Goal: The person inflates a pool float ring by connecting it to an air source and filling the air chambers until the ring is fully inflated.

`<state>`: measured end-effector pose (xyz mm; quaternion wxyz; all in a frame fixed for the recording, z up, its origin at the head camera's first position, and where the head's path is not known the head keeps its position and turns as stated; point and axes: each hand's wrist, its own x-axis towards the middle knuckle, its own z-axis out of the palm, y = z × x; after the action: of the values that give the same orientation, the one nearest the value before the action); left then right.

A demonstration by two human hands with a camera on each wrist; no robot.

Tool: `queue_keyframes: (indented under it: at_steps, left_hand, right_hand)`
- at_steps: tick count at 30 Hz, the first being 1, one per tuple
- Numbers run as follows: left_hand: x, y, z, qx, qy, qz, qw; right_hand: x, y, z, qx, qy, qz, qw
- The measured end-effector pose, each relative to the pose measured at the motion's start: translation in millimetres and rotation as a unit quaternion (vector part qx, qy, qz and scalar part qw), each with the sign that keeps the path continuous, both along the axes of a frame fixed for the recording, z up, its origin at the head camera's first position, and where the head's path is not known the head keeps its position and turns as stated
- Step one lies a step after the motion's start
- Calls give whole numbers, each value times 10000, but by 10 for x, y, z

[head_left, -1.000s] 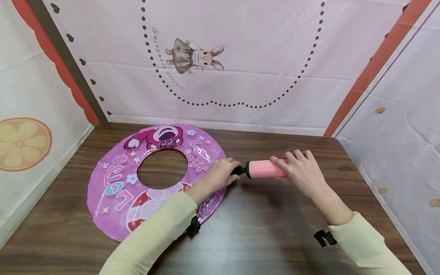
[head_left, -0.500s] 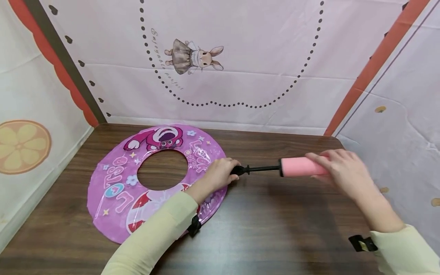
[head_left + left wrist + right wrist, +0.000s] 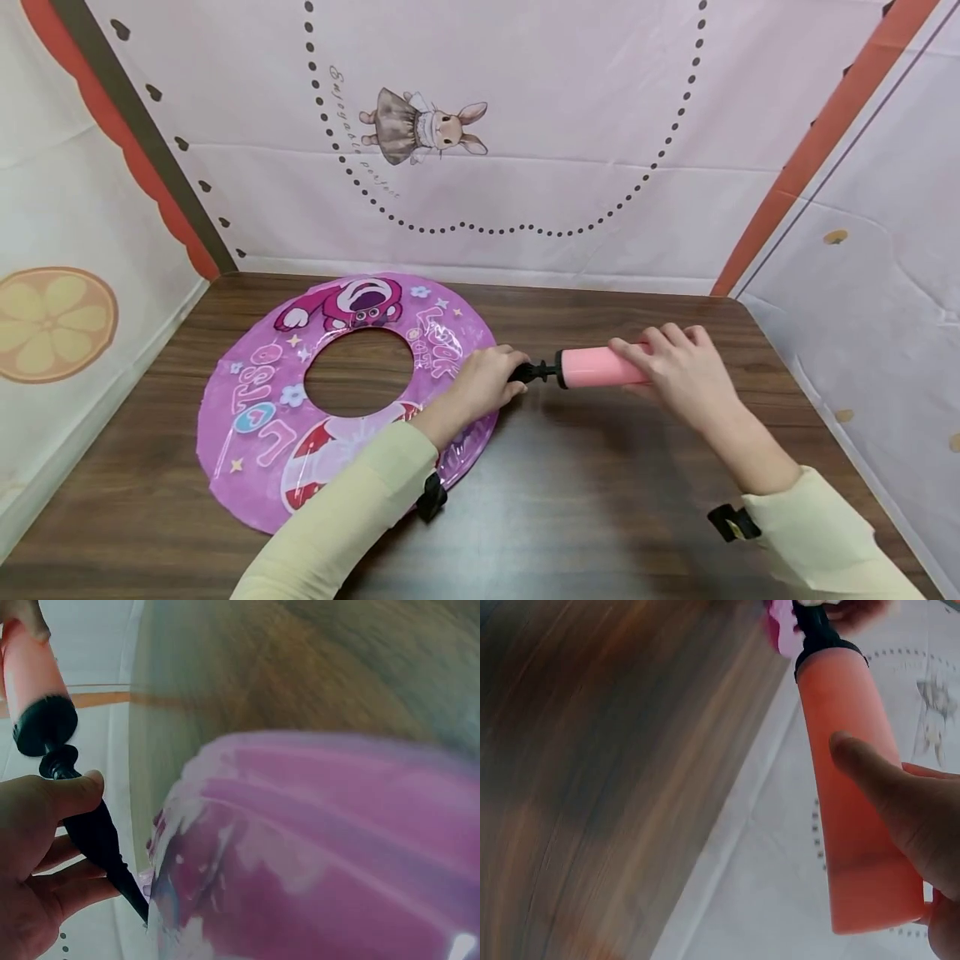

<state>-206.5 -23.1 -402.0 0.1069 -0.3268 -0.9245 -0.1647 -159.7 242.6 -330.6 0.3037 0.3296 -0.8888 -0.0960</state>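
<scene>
A purple swim ring (image 3: 247, 450) with cartoon prints lies partly filled on the left half of the table. My left hand (image 3: 483, 379) pinches the black handle and nozzle end of a hand pump (image 3: 600, 367) at the ring's right edge. In the left wrist view the black nozzle (image 3: 97, 840) runs down to the ring's surface, where its tip is hidden. My right hand (image 3: 678, 371) grips the pink barrel, its thumb along the side in the right wrist view. Only a short piece of the black rod shows between barrel and handle.
The brown wooden table (image 3: 570, 517) has printed cloth walls (image 3: 585, 100) behind it and at both sides. Black straps with small devices sit at both wrists, the right one (image 3: 733, 523) hanging over the table.
My right hand first drew the pink barrel to the right, baring the black rod, then pushed it back left toward the handle. My left hand kept its grip at the ring.
</scene>
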Motion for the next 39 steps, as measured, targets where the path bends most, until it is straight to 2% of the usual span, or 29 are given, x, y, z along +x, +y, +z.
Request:
queue_keyframes:
  at_steps: [5,9,16,23,26,33,36,39]
  left_hand:
    - [-10,-22,11,49,-136,63,9999]
    - [-11,-45,2,30,-409,106,9991]
    - [-23,-47,17,44,-501,174,9986]
    - [11,-56,7,-37,-579,280,9979]
    - [8,-51,17,11,-474,228,9986]
    - [-10,-31,64,-70,32,205,9998]
    - [14,-32,50,1,14,241,9997]
    - [41,-36,28,61,-167,299,9994]
  right_hand:
    - [-33,-143,-74,31,-57,0,10000]
    - [-17,-67,-92,8,-50,12,10000]
    - [38,366,91,-239,-269,-3,9994]
    - [209,808,299,-536,-350,-305,9975]
    - [185,705,281,-385,-337,-315,9982]
    - [-16,65,75,-30,-40,-26,10000]
    - [-56,-107,4,40,24,-27,10000]
    - [-63,-189,-65,71,-9,29,10000]
